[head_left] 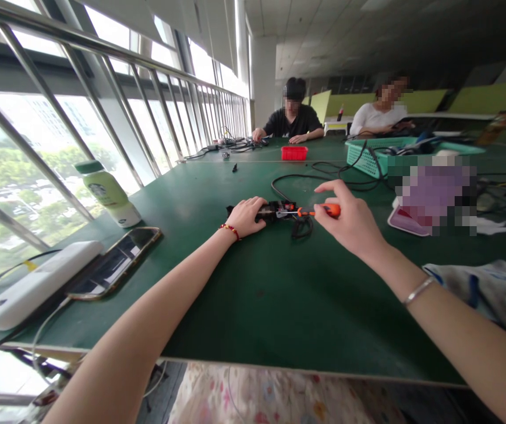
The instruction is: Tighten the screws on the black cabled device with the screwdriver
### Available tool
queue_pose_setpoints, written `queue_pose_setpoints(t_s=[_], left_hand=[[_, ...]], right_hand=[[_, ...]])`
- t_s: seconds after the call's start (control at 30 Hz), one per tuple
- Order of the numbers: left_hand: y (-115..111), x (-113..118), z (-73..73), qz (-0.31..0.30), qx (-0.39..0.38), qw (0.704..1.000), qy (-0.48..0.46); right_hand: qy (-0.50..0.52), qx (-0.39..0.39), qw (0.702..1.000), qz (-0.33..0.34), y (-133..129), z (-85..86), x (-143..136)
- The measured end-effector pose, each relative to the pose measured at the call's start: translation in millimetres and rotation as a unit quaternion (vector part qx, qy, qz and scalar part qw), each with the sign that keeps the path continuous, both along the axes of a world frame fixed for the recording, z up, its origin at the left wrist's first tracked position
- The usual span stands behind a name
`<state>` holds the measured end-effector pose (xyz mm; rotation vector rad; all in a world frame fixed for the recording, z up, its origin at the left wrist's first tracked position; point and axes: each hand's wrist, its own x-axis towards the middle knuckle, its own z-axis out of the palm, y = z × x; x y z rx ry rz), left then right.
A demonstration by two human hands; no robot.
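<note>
- Left hand (245,217): closed over the dark device (271,214), palm down, fingers across its top. This grip presumably braces the body against the table (262,318) and resists turning.
- Right hand (350,222): gripping the screwdriver (335,209) by its orange handle, the index finger raised clear of it. The light finger hold would suit fine rotation better than heavy force.
- Screwdriver: lies nearly level, shaft directed left at the open end of the device. Whether the tip is seated in a screw cannot be told.
- Device: on the table in front of the person, between the two hands, its length running roughly left to right. This orientation places the exposed end in line with the screwdriver.
- Cable (279,178): curves away behind the device, leaving the near working area free of it.
- Black part (235,168): lies apart, beyond the left hand.
- Red tray (294,153) and green basket (365,158): set farther back, outside the working zone.
- Phone (116,262) and bottle (105,191): at the left side, near the railing (147,97), clear of both hands.
- Cloth (478,288): at the right, beyond the right forearm.
</note>
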<state>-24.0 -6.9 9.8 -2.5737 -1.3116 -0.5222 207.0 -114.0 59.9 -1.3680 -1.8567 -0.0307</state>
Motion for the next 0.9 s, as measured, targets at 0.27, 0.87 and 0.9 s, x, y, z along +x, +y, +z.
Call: queue_pose_setpoints(t_s=[0.27, 0.87, 0.9], left_hand=[[-2, 6, -2.4, 0.032, 0.005, 0.999, 0.013], [-3, 23, -8.3, 0.104, 0.028, 0.994, -0.005], [-3, 22, -8.4, 0.102, 0.026, 0.994, -0.006]], right_hand=[[-0.052, 0.071, 0.996, 0.032, 3, -4.2, 3], [-0.085, 0.072, 0.994, 0.002, 7, -8.2, 5], [-0.094, 0.067, 0.993, -0.006, 7, -8.4, 4]])
